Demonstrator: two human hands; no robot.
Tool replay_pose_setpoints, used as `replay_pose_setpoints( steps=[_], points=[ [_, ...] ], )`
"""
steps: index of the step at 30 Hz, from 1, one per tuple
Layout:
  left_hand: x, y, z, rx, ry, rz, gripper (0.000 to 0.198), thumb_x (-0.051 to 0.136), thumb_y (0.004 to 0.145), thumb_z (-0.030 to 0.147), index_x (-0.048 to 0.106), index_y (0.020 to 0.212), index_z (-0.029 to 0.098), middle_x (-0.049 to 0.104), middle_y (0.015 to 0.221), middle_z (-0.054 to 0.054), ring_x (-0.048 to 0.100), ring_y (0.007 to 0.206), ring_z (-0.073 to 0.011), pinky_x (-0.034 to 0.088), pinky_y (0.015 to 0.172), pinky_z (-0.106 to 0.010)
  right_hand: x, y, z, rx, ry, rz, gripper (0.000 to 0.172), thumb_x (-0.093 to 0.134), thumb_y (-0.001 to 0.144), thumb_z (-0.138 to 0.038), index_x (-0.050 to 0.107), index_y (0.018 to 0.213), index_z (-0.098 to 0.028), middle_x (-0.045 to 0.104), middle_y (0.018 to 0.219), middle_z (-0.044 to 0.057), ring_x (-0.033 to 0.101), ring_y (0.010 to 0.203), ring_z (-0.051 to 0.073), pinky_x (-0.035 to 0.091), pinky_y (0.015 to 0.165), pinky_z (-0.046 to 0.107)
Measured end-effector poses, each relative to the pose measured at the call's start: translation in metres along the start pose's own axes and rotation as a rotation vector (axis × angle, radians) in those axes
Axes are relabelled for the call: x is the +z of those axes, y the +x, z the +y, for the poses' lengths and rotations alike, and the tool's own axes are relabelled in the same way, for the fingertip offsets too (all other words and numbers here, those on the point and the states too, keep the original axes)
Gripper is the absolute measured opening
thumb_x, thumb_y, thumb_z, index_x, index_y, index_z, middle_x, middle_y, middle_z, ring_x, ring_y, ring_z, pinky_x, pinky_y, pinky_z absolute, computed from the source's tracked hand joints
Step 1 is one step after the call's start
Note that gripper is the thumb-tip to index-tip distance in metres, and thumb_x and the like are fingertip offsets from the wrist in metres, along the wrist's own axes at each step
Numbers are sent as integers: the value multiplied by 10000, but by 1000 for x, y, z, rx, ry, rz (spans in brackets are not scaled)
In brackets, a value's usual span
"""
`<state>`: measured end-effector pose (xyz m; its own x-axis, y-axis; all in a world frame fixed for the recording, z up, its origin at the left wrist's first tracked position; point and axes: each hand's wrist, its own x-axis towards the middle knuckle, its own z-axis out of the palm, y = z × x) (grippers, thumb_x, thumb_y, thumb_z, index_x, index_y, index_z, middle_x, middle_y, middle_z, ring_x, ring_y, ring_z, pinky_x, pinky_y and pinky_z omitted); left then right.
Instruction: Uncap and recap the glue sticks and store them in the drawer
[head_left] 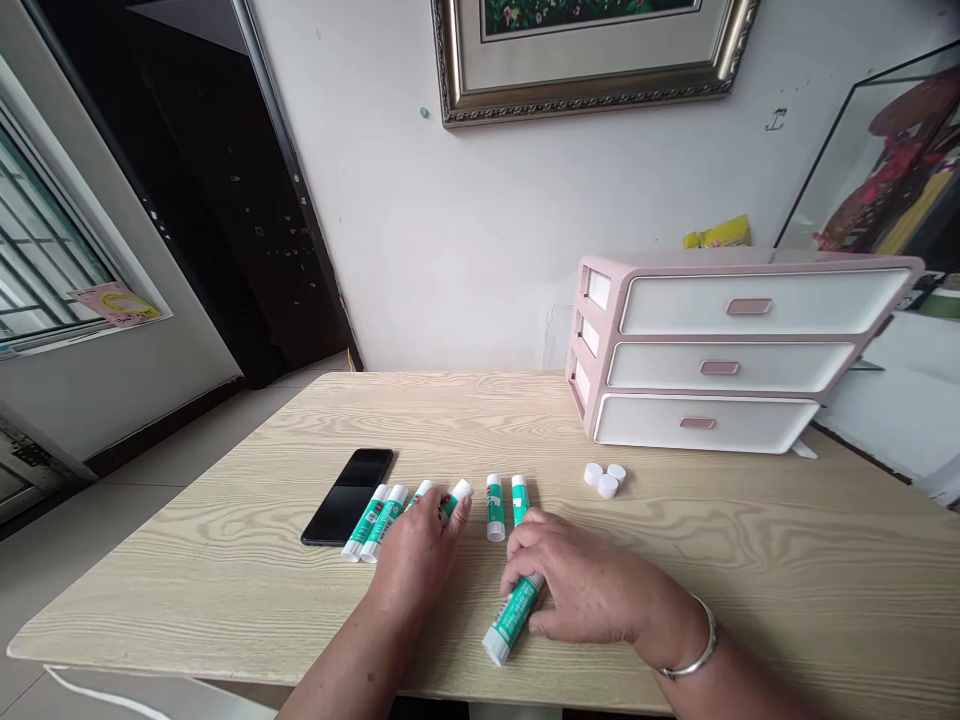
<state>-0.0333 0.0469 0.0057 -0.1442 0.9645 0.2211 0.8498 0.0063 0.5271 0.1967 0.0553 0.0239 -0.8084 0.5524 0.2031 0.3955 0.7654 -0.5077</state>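
Pale wood-grain counter (225, 560), seen from above, with a row of green-and-white glue sticks (386, 522) lying across it and two hands reaching in from 6 o'clock. The right hand (577, 585), wearing a thin silver bangle (694, 640), is curled closed around a separate glue stick (516, 618), fingers wrapped over its barrel. That stick slants, its lower white end pointing toward 7 o'clock, and lies closest to the person. The left hand (416, 555) has its fingers together and arched over the row, with the fingertips (448, 512) against the sticks; whether it grips one or only rests there cannot be told. Two sticks lie just beyond it at 9 o'clock, one is mostly hidden beneath it, and another shows at its fingertips. Two more lie side by side between the hands. Three small white caps (606, 478) sit in a touching cluster at 2 o'clock from the right hand. A black phone (346, 497) lies just beside the leftmost stick. A pink-and-white three-drawer unit (720, 350) stands at the counter's far edge, toward 2 o'clock.
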Motion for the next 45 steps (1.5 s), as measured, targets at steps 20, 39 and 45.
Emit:
replay_pose_setpoints(
  steps=[20, 39, 45],
  points=[
    [-3, -5, -11, 261, 236, 280, 249, 505, 877, 157, 655, 1074, 176, 650, 1058, -132, 590, 1048, -295, 461, 946, -413, -3, 17, 4, 166, 44, 353, 258, 774, 724, -190, 750, 975, -245, 709, 945, 51, 599, 980, 235, 474, 849, 358],
    [16, -19, 18, 590, -65, -15, 565, 438, 952, 141, 338, 1501, 228, 670, 1219, -129, 659, 1033, -241, 537, 855, -381, 11, 24, 15, 141, 166, 510, 221, 734, 836, -257, 679, 1049, -237, 703, 966, 13, 636, 871, 164, 493, 810, 288],
    [0, -10, 19, 221, -433, -61, 359, 466, 949, 330, 558, 1272, 201, 684, 996, -78, 644, 909, -229, 514, 826, -362, -18, 7, 58, 432, -277, 769, 226, 552, 954, -292, 672, 1128, -213, 711, 1046, 98, 625, 1022, 239, 462, 919, 363]
  ],
)
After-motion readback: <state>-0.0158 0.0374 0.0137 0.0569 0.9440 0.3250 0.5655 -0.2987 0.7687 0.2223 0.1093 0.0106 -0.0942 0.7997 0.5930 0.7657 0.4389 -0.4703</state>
